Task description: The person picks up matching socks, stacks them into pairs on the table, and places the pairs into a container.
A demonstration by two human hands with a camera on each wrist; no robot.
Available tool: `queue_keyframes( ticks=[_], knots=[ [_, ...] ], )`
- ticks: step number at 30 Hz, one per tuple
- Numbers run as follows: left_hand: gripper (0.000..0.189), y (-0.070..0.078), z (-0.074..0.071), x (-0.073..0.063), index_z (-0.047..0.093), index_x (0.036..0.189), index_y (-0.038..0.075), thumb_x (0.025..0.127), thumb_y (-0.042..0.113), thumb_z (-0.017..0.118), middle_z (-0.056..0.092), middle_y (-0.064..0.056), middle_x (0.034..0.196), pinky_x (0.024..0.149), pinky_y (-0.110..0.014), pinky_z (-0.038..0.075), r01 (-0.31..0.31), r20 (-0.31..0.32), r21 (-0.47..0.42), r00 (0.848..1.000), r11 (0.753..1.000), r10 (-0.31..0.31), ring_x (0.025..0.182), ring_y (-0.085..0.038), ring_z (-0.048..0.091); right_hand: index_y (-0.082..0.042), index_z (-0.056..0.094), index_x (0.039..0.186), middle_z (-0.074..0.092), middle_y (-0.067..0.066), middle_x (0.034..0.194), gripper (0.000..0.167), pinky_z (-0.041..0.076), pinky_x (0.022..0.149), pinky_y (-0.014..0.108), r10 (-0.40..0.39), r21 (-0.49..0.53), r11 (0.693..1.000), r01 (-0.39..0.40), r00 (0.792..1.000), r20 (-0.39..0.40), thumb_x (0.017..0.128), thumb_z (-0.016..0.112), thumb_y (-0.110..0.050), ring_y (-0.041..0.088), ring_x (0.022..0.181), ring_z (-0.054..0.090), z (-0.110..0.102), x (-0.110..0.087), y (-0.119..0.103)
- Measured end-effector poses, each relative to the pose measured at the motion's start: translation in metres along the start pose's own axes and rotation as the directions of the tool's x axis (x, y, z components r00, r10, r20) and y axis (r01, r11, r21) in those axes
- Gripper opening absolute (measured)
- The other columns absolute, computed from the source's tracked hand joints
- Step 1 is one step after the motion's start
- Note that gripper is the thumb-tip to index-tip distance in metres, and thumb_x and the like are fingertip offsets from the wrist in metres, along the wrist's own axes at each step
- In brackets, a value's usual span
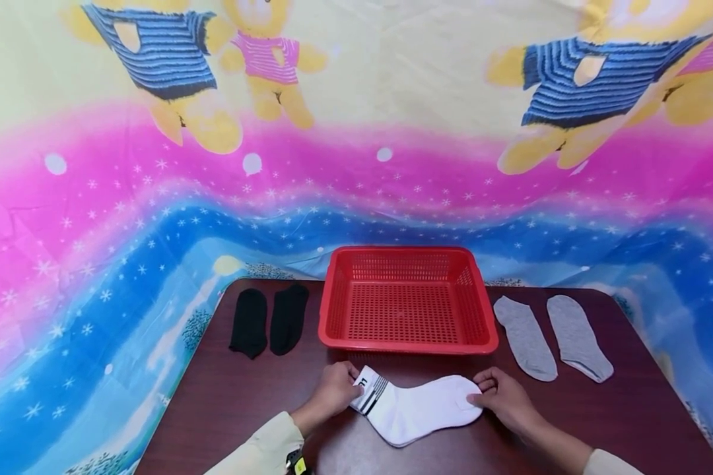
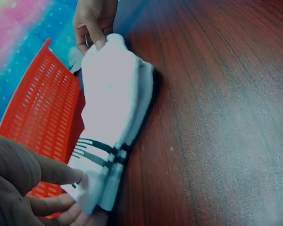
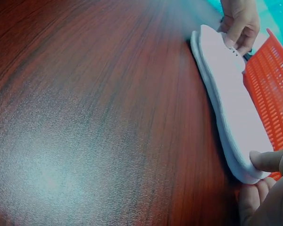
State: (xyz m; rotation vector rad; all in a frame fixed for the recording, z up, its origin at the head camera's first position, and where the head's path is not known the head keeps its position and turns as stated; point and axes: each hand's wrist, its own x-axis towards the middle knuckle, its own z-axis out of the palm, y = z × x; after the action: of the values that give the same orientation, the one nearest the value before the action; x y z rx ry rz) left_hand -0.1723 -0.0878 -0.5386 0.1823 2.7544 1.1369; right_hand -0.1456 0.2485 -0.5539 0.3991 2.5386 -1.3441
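A pair of white socks (image 1: 422, 409) with black stripes at the cuff lies stacked, one on the other, at the front of the table. My left hand (image 1: 336, 388) pinches the cuff end, thumb on top and fingers beneath. At the toe end my right hand (image 1: 505, 397) pinches the socks between thumb and fingers. The left wrist view shows the two layers of the white socks (image 2: 111, 89) slightly offset along one edge. In the right wrist view the right thumb (image 3: 266, 161) presses on the toe.
Just beyond the socks stands a red plastic basket (image 1: 407, 346) with perforated walls and nothing inside. Two black socks (image 1: 251, 323) lie to its left, two grey socks (image 1: 525, 340) to its right. A patterned cloth (image 1: 356, 165) hangs behind the brown table (image 1: 202, 409).
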Motion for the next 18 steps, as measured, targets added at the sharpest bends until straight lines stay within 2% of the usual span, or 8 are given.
queue_keyframes(
  ticks=[4,8,14,18],
  knots=[
    [0.024,0.0043,-0.0008,-0.0013,0.067,0.086,-0.002,0.071,0.004,0.084,0.062,-0.003,0.070,0.057,-0.025,0.046,0.018,0.006,0.008,1.000,1.000,-0.018,0.065,-0.012,0.052,0.006,0.061,0.116,0.067,0.015,0.105,0.048,0.050,0.072,0.027,-0.012,-0.017,1.000,0.012,1.000,-0.005,0.082,0.084,-0.018,0.019,0.088,0.063,0.0008,0.0004,-0.0028],
    [0.031,0.0046,0.0001,-0.0002,0.065,0.088,-0.002,0.068,0.003,0.088,0.062,-0.004,0.073,0.061,-0.028,0.049,0.028,0.013,0.030,1.000,0.999,-0.028,0.068,-0.014,0.054,0.006,0.061,0.118,0.066,0.012,0.102,0.052,0.048,0.073,0.027,-0.007,-0.038,0.999,0.008,1.000,0.025,0.083,0.084,-0.025,0.018,0.089,0.060,0.0031,-0.0002,-0.0058],
    [0.037,0.0019,0.0032,0.0023,0.061,0.092,-0.002,0.066,-0.002,0.088,0.061,-0.005,0.078,0.065,-0.028,0.049,0.054,0.029,0.049,0.998,0.997,-0.055,0.072,-0.015,0.053,0.007,0.061,0.119,0.062,0.008,0.096,0.051,0.045,0.069,0.024,-0.034,-0.044,0.998,0.037,0.998,0.058,0.080,0.086,-0.015,0.017,0.085,0.053,0.0082,-0.0006,-0.0073],
    [0.028,0.0019,0.0063,0.0029,0.059,0.078,0.001,0.066,-0.006,0.084,0.053,0.000,0.067,0.055,-0.025,0.041,0.053,0.047,0.025,0.997,0.998,-0.054,0.064,-0.014,0.048,0.005,0.066,0.117,0.067,0.006,0.099,0.045,0.047,0.075,0.026,-0.070,-0.119,0.990,0.077,0.996,0.059,0.080,0.085,-0.013,0.017,0.089,0.057,0.0099,0.0006,-0.0083]
  ],
)
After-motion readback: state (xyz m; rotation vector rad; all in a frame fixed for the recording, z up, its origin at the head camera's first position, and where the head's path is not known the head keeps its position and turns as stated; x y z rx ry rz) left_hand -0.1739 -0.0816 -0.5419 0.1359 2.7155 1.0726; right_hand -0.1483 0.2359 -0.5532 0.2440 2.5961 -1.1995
